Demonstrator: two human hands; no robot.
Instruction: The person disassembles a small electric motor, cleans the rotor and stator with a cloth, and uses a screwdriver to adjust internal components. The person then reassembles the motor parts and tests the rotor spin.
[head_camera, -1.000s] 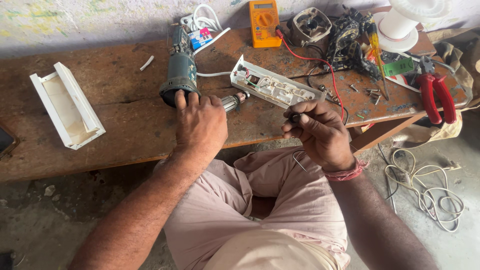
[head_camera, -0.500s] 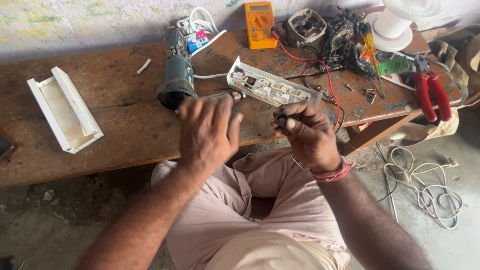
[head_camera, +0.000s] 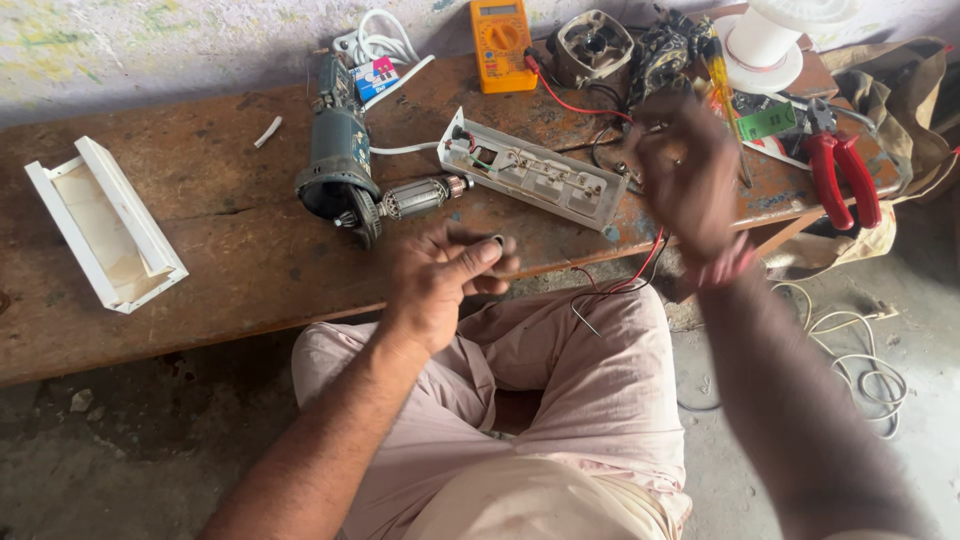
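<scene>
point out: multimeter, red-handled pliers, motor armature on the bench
orange multimeter (head_camera: 501, 38): head view, on the dial face.
red-handled pliers (head_camera: 846, 175): head view, on the handles.
motor armature (head_camera: 415, 197): head view, on the metal core beside the dark motor housing (head_camera: 338, 160).

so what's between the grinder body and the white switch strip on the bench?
Head view: the armature lies between the grinder body and the strip, with a white wire just above it.

Small ring in my left hand

My left hand (head_camera: 440, 285) pinches a small dark ring (head_camera: 497, 241) between thumb and fingertips, just near of the wooden bench (head_camera: 230, 240) edge, below the motor armature (head_camera: 420, 197) lying there.
</scene>
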